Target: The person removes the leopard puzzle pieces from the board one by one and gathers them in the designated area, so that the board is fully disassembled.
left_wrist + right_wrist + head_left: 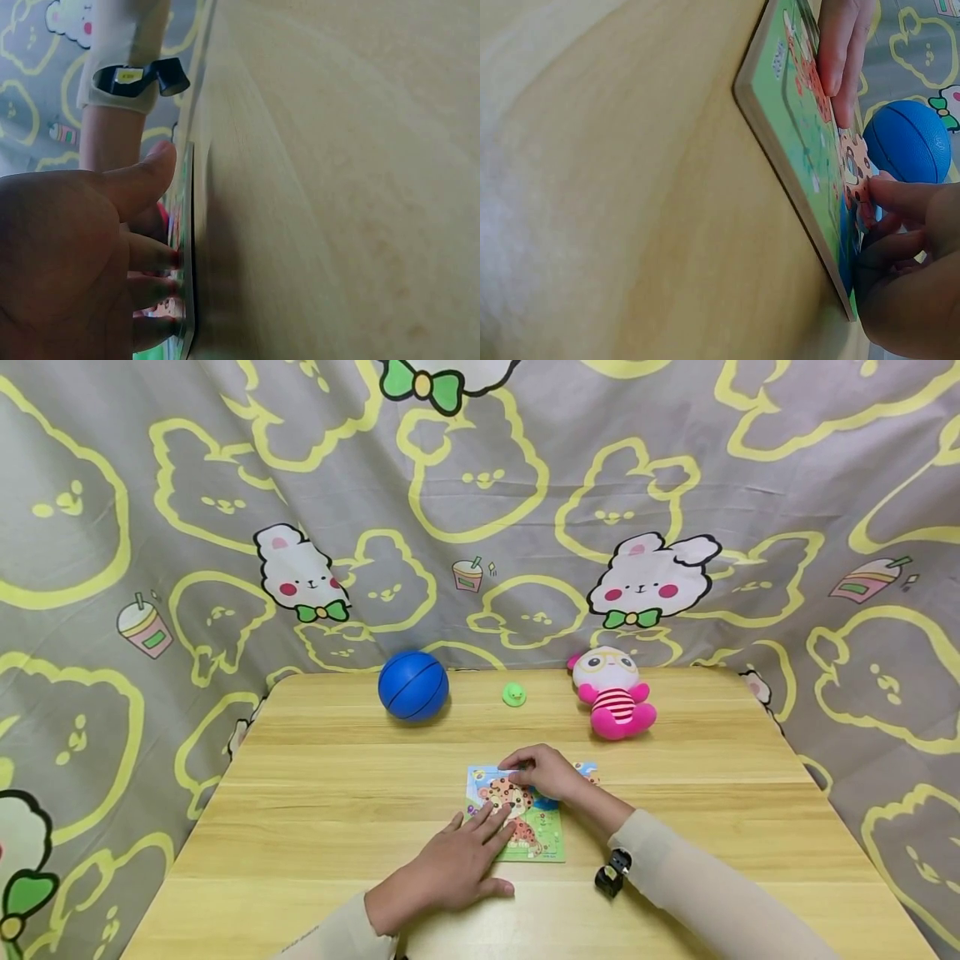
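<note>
A jigsaw puzzle board (551, 847) with a spotted leopard cub on green and blue lies flat on the table. My left hand (465, 860) is spread over its lower left part, fingertips pressing on the picture. In the left wrist view the thumb of the left hand (67, 240) stands away from the board. At the far edge, my right hand (547, 774) pinches a spotted puzzle piece (861, 180), which stands tilted up from the board in the right wrist view. Another puzzle piece (588, 771) lies just past the right wrist, by the board's upper right corner.
Along the back of the wooden table (300, 827) stand a blue ball (413, 686), a small green duck toy (513, 694) and a pink and white plush toy (613, 693). A patterned curtain (360, 485) hangs behind and at both sides.
</note>
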A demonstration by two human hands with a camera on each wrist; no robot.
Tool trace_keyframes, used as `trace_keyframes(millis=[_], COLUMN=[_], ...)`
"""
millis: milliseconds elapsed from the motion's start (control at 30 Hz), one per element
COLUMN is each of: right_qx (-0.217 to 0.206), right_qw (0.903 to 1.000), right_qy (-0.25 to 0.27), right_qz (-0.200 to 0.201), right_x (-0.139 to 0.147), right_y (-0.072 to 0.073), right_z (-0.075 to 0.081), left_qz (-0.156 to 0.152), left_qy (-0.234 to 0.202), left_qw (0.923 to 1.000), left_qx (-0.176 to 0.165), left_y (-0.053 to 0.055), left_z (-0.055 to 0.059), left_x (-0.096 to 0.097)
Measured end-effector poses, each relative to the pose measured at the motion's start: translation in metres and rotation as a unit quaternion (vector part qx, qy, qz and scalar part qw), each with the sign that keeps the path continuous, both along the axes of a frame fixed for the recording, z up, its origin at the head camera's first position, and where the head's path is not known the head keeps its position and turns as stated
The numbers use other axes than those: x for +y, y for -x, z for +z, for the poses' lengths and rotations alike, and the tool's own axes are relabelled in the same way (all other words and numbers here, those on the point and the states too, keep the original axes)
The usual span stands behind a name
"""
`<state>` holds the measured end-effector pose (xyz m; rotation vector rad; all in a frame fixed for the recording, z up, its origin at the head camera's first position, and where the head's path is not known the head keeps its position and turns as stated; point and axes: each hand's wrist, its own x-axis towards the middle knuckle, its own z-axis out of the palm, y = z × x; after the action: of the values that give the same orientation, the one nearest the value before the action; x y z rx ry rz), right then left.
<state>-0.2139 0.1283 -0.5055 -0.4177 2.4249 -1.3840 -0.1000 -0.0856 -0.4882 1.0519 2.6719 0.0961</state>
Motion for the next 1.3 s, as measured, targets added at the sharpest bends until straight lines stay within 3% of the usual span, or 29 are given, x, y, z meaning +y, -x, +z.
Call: trace_keyframes(millis=[800,1300], right_qx=[-0.022,-0.019], right_qw=[0.9980,0.9983], right_qy=[0.060,0.054], right_qz=[-0.004,-0.011], right_x=[0.006,0.046], right_y=[0.002,0.001], right_z=[0.004,0.012], left_qz=[-0.003,-0.005], left_qy=[0.002,0.000], left_qw=[1.0000,1.0000], left_qx=[-0.009,-0.006], left_y=[0.000,0.001], left_z=[0.003,0.001], left_x=[-0.002,-0.001])
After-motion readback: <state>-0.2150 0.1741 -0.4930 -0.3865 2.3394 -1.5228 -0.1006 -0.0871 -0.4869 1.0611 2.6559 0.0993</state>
